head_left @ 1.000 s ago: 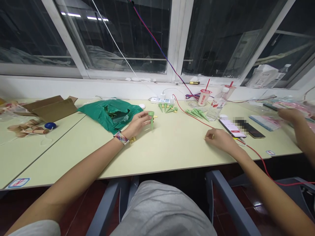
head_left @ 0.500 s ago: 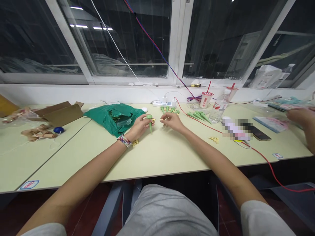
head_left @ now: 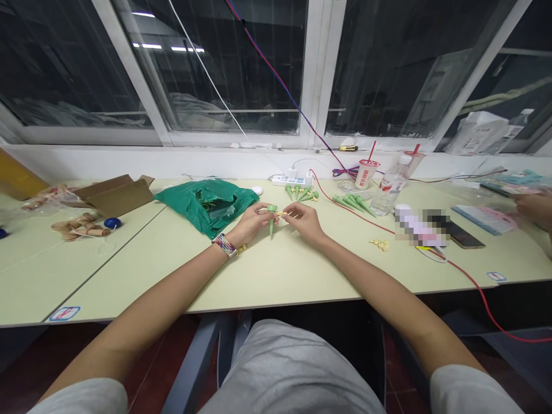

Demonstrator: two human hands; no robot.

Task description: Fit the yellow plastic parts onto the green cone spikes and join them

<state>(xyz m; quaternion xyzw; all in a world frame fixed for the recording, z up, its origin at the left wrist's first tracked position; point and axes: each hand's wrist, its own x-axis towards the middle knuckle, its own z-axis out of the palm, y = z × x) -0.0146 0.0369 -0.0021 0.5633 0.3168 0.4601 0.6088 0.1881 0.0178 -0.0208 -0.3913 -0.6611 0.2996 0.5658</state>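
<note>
My left hand is closed on a green plastic spike, which hangs point down with its wide round end on top. From the right, my right hand pinches a small yellow plastic piece against the side of the spike near its upper end. Whether the two parts are joined cannot be made out. Beside my left wrist lie more yellow pieces, partly hidden by it. Behind my hands are several green spikes with yellow parts, and more plain green spikes lie to their right.
A torn green plastic bag lies left of my hands. At right are a small pile of yellow pieces, a water bottle, a paper cup, a phone and a red cable. Another person's hand shows at far right.
My right hand has closed in on my left, and its fingertips now meet the yellow piece at the spike. The view has shifted slightly.
</note>
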